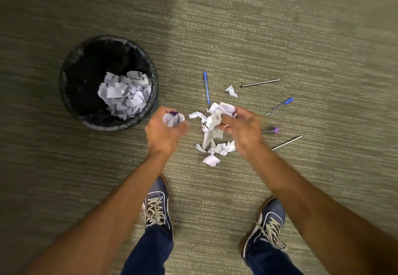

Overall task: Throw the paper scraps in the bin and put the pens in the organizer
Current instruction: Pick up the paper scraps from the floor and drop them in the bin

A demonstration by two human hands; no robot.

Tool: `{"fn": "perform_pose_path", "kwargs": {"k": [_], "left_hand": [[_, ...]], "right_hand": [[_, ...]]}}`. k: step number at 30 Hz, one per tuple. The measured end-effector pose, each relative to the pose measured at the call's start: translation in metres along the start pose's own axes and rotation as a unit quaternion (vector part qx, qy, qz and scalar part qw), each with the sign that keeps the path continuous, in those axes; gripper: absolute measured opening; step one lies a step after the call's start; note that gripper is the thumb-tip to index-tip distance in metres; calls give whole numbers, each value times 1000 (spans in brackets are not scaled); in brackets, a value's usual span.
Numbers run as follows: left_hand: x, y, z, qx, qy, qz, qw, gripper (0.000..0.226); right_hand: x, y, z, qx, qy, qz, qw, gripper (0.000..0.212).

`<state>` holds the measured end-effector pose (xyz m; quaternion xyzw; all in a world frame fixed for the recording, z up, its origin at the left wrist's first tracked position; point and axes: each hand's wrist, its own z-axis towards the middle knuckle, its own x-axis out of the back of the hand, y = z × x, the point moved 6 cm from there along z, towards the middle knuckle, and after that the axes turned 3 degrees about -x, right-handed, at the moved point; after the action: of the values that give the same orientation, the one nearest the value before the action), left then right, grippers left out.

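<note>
My left hand is closed around a wad of white paper scraps, just right of the black bin, which holds torn paper. My right hand grips a bunch of crumpled scraps above the floor. More scraps lie loose below it, and one small scrap lies farther off. Pens are scattered on the carpet: a blue pen, a black pen, a blue-capped pen, a purple-capped pen partly hidden by my right hand, and a silver pen.
The floor is olive-green carpet. My two feet in dark blue sneakers stand just behind the scraps. No organizer is in view.
</note>
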<state>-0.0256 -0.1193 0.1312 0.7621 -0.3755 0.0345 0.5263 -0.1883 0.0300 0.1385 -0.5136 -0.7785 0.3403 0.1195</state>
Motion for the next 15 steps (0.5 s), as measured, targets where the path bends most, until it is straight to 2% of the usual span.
{"fn": "perform_pose_path", "kwargs": {"k": [5, 11, 15], "left_hand": [[76, 22, 3, 8, 50, -101, 994, 36], [145, 16, 29, 93, 77, -246, 962, 30], [166, -3, 62, 153, 92, -281, 943, 24]], "right_hand": [[-85, -20, -34, -44, -54, 56, 996, 16], [-189, -21, -35, -91, -96, 59, 989, 16], [-244, -9, -15, -134, -91, 55, 985, 19]]}}
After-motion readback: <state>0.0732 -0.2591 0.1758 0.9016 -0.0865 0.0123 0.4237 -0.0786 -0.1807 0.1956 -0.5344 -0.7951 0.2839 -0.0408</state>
